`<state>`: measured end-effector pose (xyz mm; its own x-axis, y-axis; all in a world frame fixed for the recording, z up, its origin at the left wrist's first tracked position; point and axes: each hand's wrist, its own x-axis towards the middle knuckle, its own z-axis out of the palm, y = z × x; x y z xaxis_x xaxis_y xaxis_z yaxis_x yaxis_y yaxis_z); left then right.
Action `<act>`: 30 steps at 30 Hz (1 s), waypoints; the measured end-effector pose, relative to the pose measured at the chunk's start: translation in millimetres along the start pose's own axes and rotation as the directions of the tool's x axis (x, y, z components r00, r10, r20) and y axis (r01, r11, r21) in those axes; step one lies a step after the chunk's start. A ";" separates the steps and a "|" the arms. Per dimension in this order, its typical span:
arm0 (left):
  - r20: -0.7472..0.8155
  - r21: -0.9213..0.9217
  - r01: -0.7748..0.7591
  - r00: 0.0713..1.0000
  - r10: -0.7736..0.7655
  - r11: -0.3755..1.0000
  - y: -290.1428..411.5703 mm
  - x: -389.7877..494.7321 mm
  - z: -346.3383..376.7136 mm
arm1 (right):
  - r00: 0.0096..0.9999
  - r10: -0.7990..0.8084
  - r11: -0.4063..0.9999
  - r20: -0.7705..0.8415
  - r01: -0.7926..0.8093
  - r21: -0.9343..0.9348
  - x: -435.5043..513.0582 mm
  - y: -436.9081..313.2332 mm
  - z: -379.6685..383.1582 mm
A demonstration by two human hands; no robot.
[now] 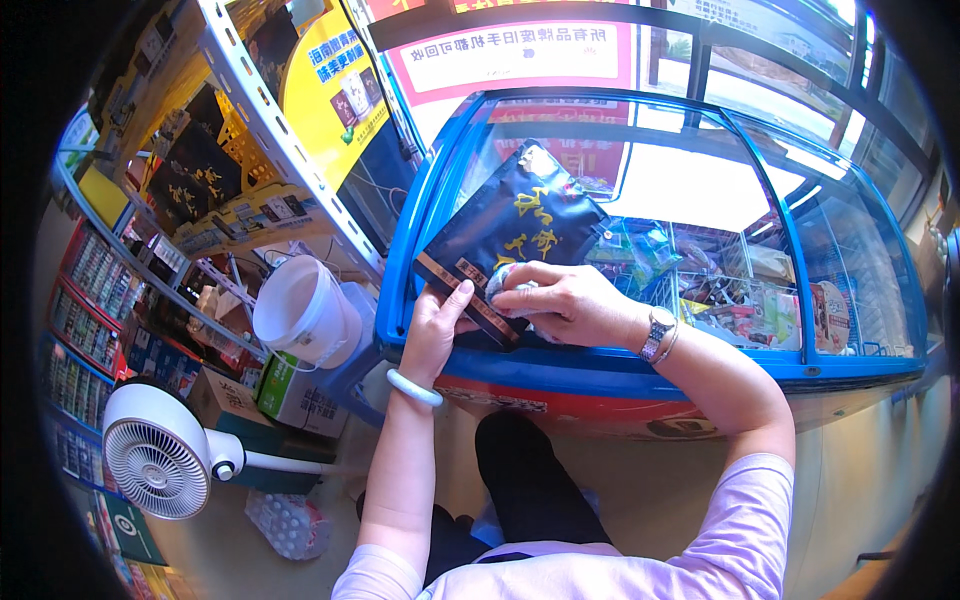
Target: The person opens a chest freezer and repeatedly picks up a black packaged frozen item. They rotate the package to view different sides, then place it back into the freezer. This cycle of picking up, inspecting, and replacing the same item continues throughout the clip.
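My left hand (442, 322) grips the lower left end of a black plastic packet (536, 214), thumb on top near its copper-coloured band. Gold characters run across the packet, which is tilted over the glass top of a blue chest freezer (652, 367). In my right hand (574, 304) is a bunched, pale patterned cloth (506, 283), pressed against the packet's face near the band. The cloth and fingers cover part of the gold writing. A pale bangle (415, 388) circles my left wrist; a metal watch (658, 330) is on my right.
Packaged goods (742, 307) lie in wire baskets under the freezer's glass. To the left stand a white plastic bucket (300, 307), a white fan (157, 450) and cardboard boxes (232, 394). A metal shelf rack (292, 142) holds more black packets (195, 169). A bag of bottles (289, 525) sits on the floor.
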<state>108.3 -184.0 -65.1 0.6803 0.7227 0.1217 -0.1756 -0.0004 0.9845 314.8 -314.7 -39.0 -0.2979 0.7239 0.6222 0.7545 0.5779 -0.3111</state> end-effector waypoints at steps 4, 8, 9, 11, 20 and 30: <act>0.004 -0.004 0.023 1.000 -0.023 1.000 2.6 0.5 2.8 | 1.000 0.001 0.991 0.024 0.003 -0.134 -0.6 1.9 -5.5; -0.014 -0.013 0.037 0.999 -0.037 0.999 5.4 -0.4 6.1 | 0.982 0.181 0.976 -0.052 -0.186 -0.113 -4.3 13.4 -16.5; -0.022 -0.015 0.034 0.999 -0.034 0.999 6.1 -1.0 6.8 | 0.976 0.209 0.965 -0.065 -0.217 -0.145 -6.4 16.4 -19.4; -0.016 -0.028 0.020 1.000 -0.020 0.999 7.5 -1.9 8.1 | 0.951 0.303 0.930 -0.066 -0.311 -0.195 -8.7 23.3 -23.4; 0.160 -0.198 0.066 0.986 -0.034 0.978 17.1 -1.5 -1.9 | 0.932 0.353 0.903 -0.085 -0.363 -0.229 -14.7 34.2 -23.8; 0.072 -0.166 0.155 0.987 -0.145 0.974 13.1 1.6 0.0 | 0.915 0.390 0.892 -0.105 -0.403 -0.204 -15.2 35.6 -21.4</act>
<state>107.1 -182.8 -52.0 0.7482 0.6633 -0.0132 -0.1836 0.2262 0.9566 358.7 -313.2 -44.2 0.0830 0.8479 0.5236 0.9123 0.1468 -0.3823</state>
